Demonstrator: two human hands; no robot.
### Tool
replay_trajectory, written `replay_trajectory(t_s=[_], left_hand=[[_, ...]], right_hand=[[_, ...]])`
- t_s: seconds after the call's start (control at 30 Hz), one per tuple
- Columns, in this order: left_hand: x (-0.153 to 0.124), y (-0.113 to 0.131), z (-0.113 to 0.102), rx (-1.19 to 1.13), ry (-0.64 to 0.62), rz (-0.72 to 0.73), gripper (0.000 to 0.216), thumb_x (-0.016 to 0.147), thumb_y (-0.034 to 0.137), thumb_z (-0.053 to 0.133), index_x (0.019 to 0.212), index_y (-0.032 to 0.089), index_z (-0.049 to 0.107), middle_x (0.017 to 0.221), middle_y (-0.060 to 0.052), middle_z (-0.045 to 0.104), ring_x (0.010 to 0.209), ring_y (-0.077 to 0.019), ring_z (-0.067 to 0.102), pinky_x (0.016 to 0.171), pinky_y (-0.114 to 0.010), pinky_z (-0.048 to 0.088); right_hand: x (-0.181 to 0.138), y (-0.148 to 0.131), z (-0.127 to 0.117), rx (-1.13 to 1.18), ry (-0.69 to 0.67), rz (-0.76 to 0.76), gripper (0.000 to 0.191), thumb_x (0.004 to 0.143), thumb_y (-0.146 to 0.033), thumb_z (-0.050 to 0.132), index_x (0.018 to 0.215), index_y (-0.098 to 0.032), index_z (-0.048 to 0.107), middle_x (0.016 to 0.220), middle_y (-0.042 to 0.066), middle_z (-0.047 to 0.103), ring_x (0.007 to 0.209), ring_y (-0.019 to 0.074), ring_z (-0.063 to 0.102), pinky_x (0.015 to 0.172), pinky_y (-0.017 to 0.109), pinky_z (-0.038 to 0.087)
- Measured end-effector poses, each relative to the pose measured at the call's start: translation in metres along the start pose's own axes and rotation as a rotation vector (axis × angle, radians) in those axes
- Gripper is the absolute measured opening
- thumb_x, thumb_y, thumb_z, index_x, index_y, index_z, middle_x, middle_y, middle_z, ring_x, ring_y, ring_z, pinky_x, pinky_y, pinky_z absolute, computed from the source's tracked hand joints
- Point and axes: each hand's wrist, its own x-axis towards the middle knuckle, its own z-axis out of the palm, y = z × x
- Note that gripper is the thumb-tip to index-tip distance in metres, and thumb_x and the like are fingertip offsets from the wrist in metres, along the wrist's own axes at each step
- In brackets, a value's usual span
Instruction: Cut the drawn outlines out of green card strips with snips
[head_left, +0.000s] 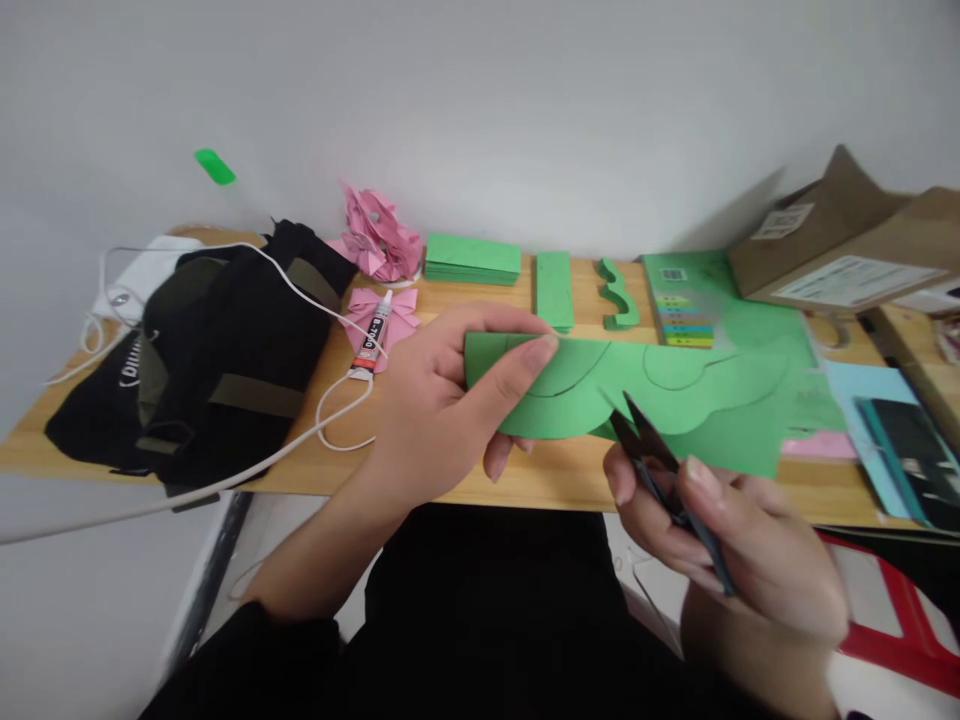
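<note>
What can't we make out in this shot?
All in the head view:
Left hand: some fingers, hidden behind the long green paper piece with drawn curves.
Dark pointed scissors: parts of the handles, covered by the right hand.
Brown cardboard box: right end, cut off by the picture's edge.
White printed label on the box: wording, too small and blurred.

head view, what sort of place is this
Likely a paper-craft workspace at a wooden table against a wall: scissors are at the edge of a line-marked green sheet, with a green paper stack and folded pink paper behind.
</note>
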Motion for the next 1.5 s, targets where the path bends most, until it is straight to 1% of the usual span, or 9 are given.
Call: replay_trajectory(t_s=[0.1,0.2,0.37,0.5,0.83,1.0,1.13,1.3,1.5], left_hand=[[0.0003,0.0003,0.0004,0.009,-0.015,-0.026,0.013,0.087,0.034,0.07,0.086,0.021,0.067,0.045,0.008,0.054,0.028,-0.0081,0.052,0.023,-0.015,0.035],[0.0007,0.001,0.0008,0.01,-0.044,-0.05,0.013,0.086,0.035,0.07,0.086,0.022,0.066,0.045,0.007,0.054,0.028,-0.0087,0.052,0.022,-0.016,0.035],[-0.0003,0.0003,0.0027,-0.036,-0.006,-0.03,0.011,0.087,0.031,0.07,0.086,0.021,0.065,0.045,0.009,0.053,0.028,-0.007,0.052,0.022,-0.013,0.034],[-0.001,-0.001,0.0029,-0.03,-0.001,-0.015,0.009,0.086,0.028,0.07,0.087,0.02,0.066,0.046,0.009,0.054,0.028,-0.0065,0.052,0.023,-0.012,0.034],[0.0043,-0.0001,-0.0017,0.051,-0.047,-0.077,0.015,0.086,0.034,0.069,0.086,0.019,0.067,0.041,0.008,0.052,0.025,-0.0079,0.048,0.023,-0.015,0.034],[0.0043,-0.0021,-0.0014,0.013,-0.02,-0.07,0.013,0.086,0.032,0.07,0.086,0.02,0.068,0.041,0.009,0.053,0.024,-0.0069,0.047,0.022,-0.014,0.032],[0.0046,-0.002,-0.0013,0.002,-0.039,-0.1,0.014,0.086,0.034,0.071,0.086,0.021,0.067,0.041,0.008,0.053,0.024,-0.0068,0.047,0.021,-0.014,0.032],[0.0052,-0.0011,-0.0016,-0.049,-0.055,-0.101,0.011,0.086,0.031,0.071,0.085,0.022,0.065,0.041,0.009,0.054,0.025,-0.0068,0.048,0.021,-0.014,0.031],[0.0056,-0.0014,-0.0007,-0.078,-0.057,-0.117,0.011,0.086,0.031,0.07,0.085,0.021,0.064,0.042,0.01,0.054,0.025,-0.0059,0.047,0.021,-0.012,0.031]], right_hand=[[0.0025,0.0011,0.0008,-0.001,-0.012,-0.002,0.051,0.097,-0.055,0.049,0.058,-0.022,0.043,0.045,-0.008,0.027,0.035,0.0062,0.014,0.029,0.024,0.012],[0.0055,0.0007,0.003,0.007,0.026,-0.006,0.051,0.097,-0.054,0.049,0.057,-0.022,0.045,0.046,-0.008,0.029,0.034,0.0056,0.015,0.029,0.024,0.012],[0.0064,0.0002,0.0038,0.018,0.036,-0.003,0.054,0.096,-0.053,0.051,0.055,-0.02,0.043,0.047,-0.008,0.032,0.035,0.0047,0.017,0.03,0.025,0.012],[0.003,0.0026,0.0018,0.006,0.052,0.016,0.053,0.097,-0.052,0.05,0.055,-0.021,0.045,0.046,-0.008,0.03,0.035,0.0056,0.017,0.031,0.026,0.014],[0.0042,0.003,0.0023,0.0,0.046,0.012,0.053,0.097,-0.052,0.05,0.054,-0.022,0.045,0.046,-0.007,0.028,0.036,0.007,0.019,0.031,0.026,0.013],[0.0043,0.0005,0.0024,-0.014,0.037,0.037,0.053,0.098,-0.051,0.048,0.053,-0.023,0.045,0.045,-0.007,0.027,0.036,0.0078,0.017,0.031,0.027,0.016],[0.0056,-0.0007,0.0028,-0.045,0.05,0.038,0.047,0.094,-0.056,0.05,0.059,-0.024,0.052,0.044,-0.007,0.029,0.035,0.0082,0.015,0.029,0.026,0.015],[0.0067,-0.0014,0.0035,-0.054,0.065,0.018,0.039,0.096,-0.053,0.05,0.071,-0.024,0.059,0.043,-0.007,0.031,0.035,0.0081,0.014,0.031,0.025,0.016],[0.0066,-0.0012,0.0036,-0.067,0.066,0.028,0.045,0.095,-0.054,0.049,0.062,-0.024,0.054,0.042,-0.006,0.029,0.037,0.0096,0.016,0.031,0.026,0.016]])
